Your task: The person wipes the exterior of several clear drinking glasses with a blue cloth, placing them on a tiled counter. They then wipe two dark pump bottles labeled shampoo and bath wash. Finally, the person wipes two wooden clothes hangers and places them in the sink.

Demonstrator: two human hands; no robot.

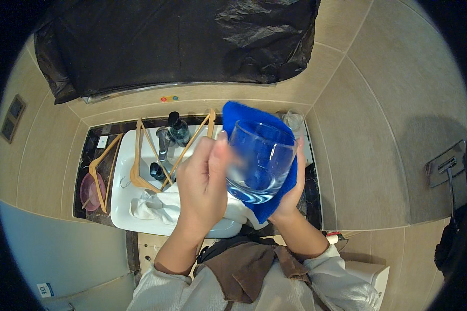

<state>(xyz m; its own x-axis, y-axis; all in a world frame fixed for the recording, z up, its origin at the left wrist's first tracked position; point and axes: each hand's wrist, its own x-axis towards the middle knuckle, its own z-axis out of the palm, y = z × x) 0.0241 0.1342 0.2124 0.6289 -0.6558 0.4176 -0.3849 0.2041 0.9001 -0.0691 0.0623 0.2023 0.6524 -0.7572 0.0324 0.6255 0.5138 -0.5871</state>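
A clear drinking glass [266,167] is held up over the front of a washbasin, its rim tilted towards the back wall. My left hand [202,182] grips its left side, with the thumb along the wall of the glass. A patch by that thumb is blurred. Behind and under the glass lies a blue cloth [236,111]. My right hand [290,200] supports cloth and glass from the right, most of its fingers hidden behind the cloth. Below my left wrist, a white towel [155,206] drapes over the basin's front.
Wooden hangers [137,175] lean in the white basin [120,198], around the faucet [163,144] and a dark pump bottle [179,128]. Another hanger [97,171] rests over a pink bowl [88,190] at left. Black plastic sheeting [179,42] covers the wall above.
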